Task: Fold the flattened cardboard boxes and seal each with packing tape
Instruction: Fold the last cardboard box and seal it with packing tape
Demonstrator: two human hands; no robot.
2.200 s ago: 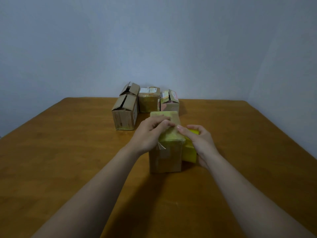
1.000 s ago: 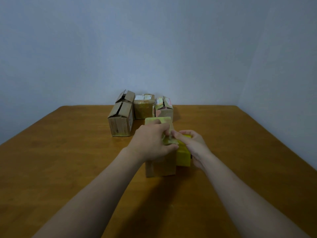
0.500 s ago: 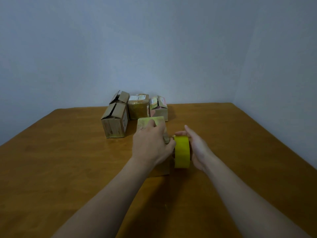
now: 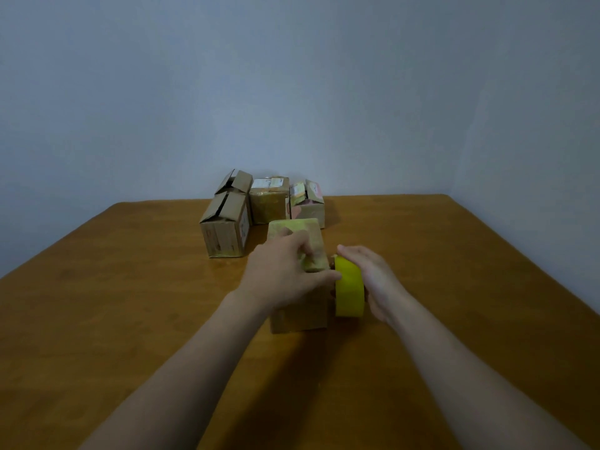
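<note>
Sealing a small box (image 4: pixel 292 226) at the ctr of a wooden table (image 4: pixel 130 303), a person's left hand (image 4: pixel 285 274) grips its top near edge, fingers curled over the yellow-taped lid, thumb stretched toward a roll of tape (image 4: pixel 349 287). The right hand (image 4: pixel 378 282) cups that roll just beside the box's right side, fingers laid fairly straight over its far face. The roll stands on edge and looks clear of the table, so it is prob. held, not parked.

Progress, as a judgement: this box is folded w/ tape already across the top, and the strip is likely at the tear-off stage. Behind it, near the wall (image 4: pixel 292 92), sit four more: a front-left box (image 4: pixel 225 232) and a rear-left box (image 4: pixel 235 181) w/ flaps standing open, a middle box (image 4: pixel 269 203) that looks closed, and a right box (image 4: pixel 306 203) w/ flaps part-raised. At least three appear unsealed. No flat cardboard in view.

Hard to make out: whether tape joins roll and box, since the left thumb covers the gap; the right thumb; the box's near top edge; the labels, too dim and small to read.
</note>
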